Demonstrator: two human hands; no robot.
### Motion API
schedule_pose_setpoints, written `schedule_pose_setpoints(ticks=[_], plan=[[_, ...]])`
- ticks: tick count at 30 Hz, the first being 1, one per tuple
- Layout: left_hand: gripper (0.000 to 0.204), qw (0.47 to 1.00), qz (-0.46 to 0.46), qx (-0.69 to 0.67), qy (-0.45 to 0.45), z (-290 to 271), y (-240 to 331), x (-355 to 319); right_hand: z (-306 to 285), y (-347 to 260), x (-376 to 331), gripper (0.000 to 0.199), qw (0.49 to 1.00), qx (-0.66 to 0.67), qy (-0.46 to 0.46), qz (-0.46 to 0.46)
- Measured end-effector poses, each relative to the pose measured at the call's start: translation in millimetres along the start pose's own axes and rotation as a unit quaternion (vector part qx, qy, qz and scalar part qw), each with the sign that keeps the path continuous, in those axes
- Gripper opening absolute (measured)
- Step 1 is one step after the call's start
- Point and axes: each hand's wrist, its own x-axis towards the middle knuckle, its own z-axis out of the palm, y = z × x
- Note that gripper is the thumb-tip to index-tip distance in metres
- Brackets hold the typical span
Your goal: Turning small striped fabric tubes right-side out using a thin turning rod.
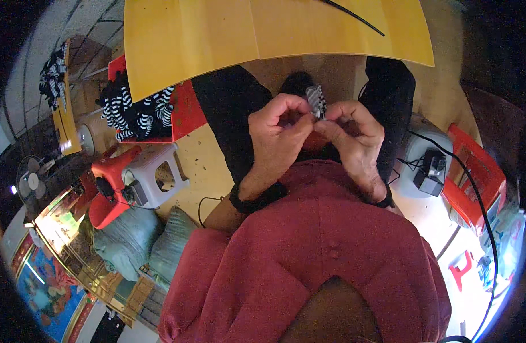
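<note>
A small black-and-white striped knit piece [316, 99] is held up between my hands, in front of my lap. My left hand [278, 132] has its thumb and forefinger closed at the lower end of the piece. From the other side my right hand [357, 140] pinches the same spot, its fingers bent. The fingertips of both hands nearly meet there. Exactly what lies between them is too small to make out. Dark wristbands circle both wrists.
A yellow wooden tabletop [194, 40] with a thin black cord [360, 22] lies ahead. At left are a red bin [189, 111] of striped knit pieces [138, 117], a white stool [154, 180] and stuffed sacks [128, 237]. A black box [431, 174] and red stool [480, 177] are right.
</note>
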Motion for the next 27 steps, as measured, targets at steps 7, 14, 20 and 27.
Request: schedule_pose_setpoints(ticks=[7,14,20,27], plan=[[0.012,0.960,0.225,0.155,0.056,2.2,-5.4,1.3,6.9,-12.5,2.8,0.014,0.968,-0.196,0.074,-0.138],[0.015,0.948,0.291,0.125,0.034,4.1,-1.2,1.4,3.8,-5.7,9.9,0.018,0.974,-0.182,0.028,-0.129],[0.013,0.988,0.137,0.069,0.037,2.4,7.1,-6.7,-2.8,-14.7,0.2,0.013,0.998,0.021,-0.002,0.051],[0.014,0.989,-0.086,-0.121,-0.009,-1.8,12.5,-1.6,-16.9,-9.1,3.9,0.009,0.954,0.221,-0.141,0.142]])
